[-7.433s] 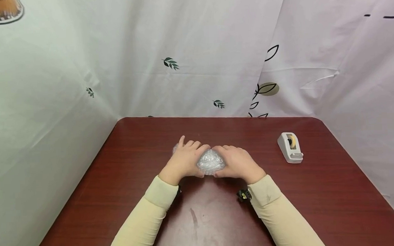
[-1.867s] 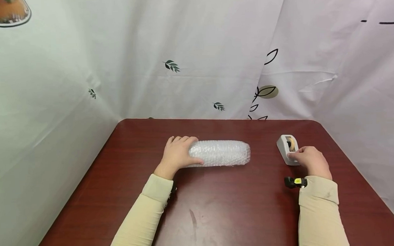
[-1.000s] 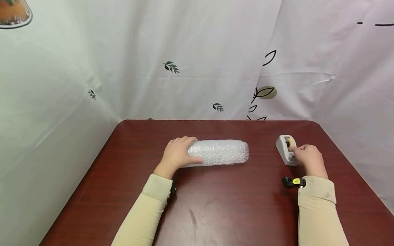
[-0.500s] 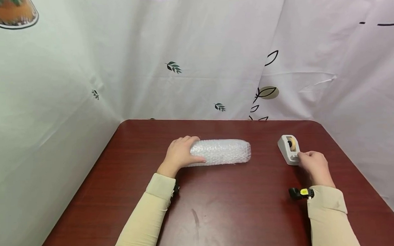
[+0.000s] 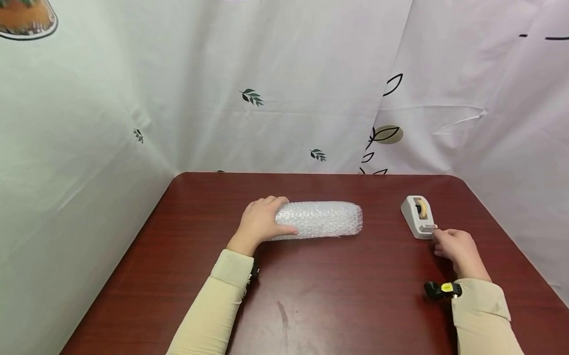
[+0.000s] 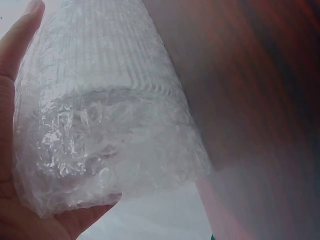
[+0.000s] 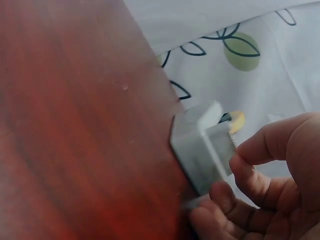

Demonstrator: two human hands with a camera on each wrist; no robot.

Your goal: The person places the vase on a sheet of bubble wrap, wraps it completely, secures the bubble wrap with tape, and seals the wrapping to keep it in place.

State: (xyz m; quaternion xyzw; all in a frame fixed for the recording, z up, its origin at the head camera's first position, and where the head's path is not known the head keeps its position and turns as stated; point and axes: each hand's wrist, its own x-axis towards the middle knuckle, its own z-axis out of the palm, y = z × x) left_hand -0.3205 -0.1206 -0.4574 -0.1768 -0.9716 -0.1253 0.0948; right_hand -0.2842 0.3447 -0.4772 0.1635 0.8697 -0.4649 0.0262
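A cylindrical bundle in bubble wrap (image 5: 319, 219) lies sideways on the table, its contents blurred by the wrap. My left hand (image 5: 260, 223) grips its left end, thumb at the near side and fingers over the far side. The left wrist view shows the layered, crinkled end of the bubble wrap (image 6: 110, 130) against the palm. At the right stands a white tape dispenser (image 5: 416, 222) with a yellowish tape roll (image 5: 422, 209). My right hand (image 5: 459, 246) is at its front, thumb and index finger pinching the tape end by the toothed cutter (image 7: 232, 140); the clear strip itself is hardly visible.
A dark red wooden table (image 5: 352, 301) carries everything. White printed cloth (image 5: 281, 93) hangs behind it and along both sides. A small black wrist camera (image 5: 442, 290) with a yellow label sits at the right cuff.
Earlier both hands held the bundle. The right hand then went to the dispenser, reached the tape roll, and has now drawn back toward the person past the cutter. The left hand stays on the bundle.
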